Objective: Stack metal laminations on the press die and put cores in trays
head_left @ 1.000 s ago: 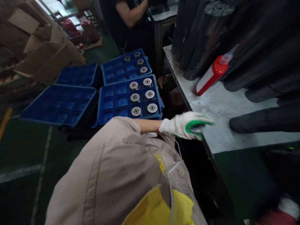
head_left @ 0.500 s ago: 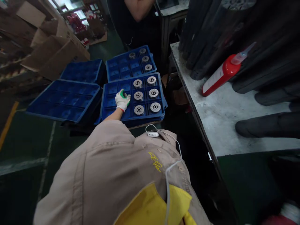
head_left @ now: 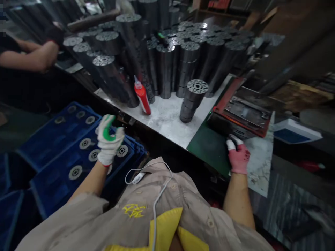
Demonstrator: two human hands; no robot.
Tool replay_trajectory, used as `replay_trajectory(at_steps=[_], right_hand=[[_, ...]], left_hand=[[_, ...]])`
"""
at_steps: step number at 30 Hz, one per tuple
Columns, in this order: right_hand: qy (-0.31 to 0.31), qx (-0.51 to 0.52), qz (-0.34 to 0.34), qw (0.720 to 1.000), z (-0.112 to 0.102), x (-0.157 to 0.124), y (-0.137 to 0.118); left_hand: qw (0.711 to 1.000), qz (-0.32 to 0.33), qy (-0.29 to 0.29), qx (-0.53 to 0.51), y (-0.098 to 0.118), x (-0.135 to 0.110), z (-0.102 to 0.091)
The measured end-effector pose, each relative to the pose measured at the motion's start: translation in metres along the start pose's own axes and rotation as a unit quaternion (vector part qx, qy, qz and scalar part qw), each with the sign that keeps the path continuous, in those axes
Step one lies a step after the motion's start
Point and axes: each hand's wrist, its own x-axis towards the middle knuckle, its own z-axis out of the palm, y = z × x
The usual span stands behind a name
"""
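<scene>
My left hand (head_left: 108,139), in a white glove with a green palm, is held above the blue tray (head_left: 49,186) of round metal cores. Its thumb and fingers are apart with nothing between them. My right hand (head_left: 238,158), in a pink glove with white fingertips, is at the near side of a dark box with a red-orange rim (head_left: 242,113). The fingers there are curled together, and something dark shows between the tips, too small to name. A short stack of dark cylinders (head_left: 192,101) with a slotted metal top stands on the white bench top (head_left: 164,127).
A red bottle with a clear nozzle (head_left: 142,97) stands on the bench before many tall dark stacks (head_left: 164,69). A second blue tray (head_left: 42,143) lies farther left. Another person's arm (head_left: 39,55) reaches in at upper left. A green mat (head_left: 209,150) covers the bench's right part.
My view has swung right, from the blue trays to the bench. My left hand has lifted out of the tray, fingers still apart. My right hand, unseen before, has come into view.
</scene>
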Motion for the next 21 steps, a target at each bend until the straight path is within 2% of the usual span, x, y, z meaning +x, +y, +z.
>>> replay_trajectory(at_steps=[1,3,5,6,8,11,13,15,18,20,21], right_hand=[[-0.002,0.010,-0.006,1.000,0.001,0.000,0.002],[-0.004,0.025,-0.015,1.000,0.003,0.001,0.005],[-0.002,0.032,-0.023,0.999,0.004,0.001,0.006],[0.000,0.035,-0.026,0.999,0.004,0.002,0.006],[-0.003,0.043,-0.030,0.999,0.005,0.002,0.006],[-0.016,0.053,-0.042,0.998,0.006,0.004,0.006],[-0.016,0.056,-0.050,0.997,0.007,0.004,0.007],[-0.012,0.057,-0.054,0.997,0.009,0.005,0.009],[-0.013,0.058,-0.052,0.997,0.009,0.005,0.010],[-0.015,0.057,-0.046,0.997,0.008,0.004,0.010],[-0.016,0.057,-0.043,0.997,0.008,0.004,0.009]], left_hand=[[0.999,0.028,-0.026,-0.022,0.033,0.020,0.020],[0.984,0.093,-0.129,-0.074,0.099,0.062,0.061],[0.965,0.164,-0.180,-0.095,0.151,0.106,0.102],[0.961,0.182,-0.187,-0.092,0.169,0.127,0.123],[0.956,0.206,-0.189,-0.087,0.190,0.163,0.164],[0.953,0.193,-0.225,-0.067,0.200,0.195,0.207],[0.955,0.174,-0.233,-0.059,0.204,0.198,0.216],[0.957,0.190,-0.209,-0.060,0.213,0.187,0.208],[0.943,0.269,-0.177,-0.083,0.233,0.153,0.190],[0.920,0.316,-0.199,-0.116,0.245,0.124,0.189],[0.907,0.330,-0.223,-0.133,0.249,0.109,0.195]])
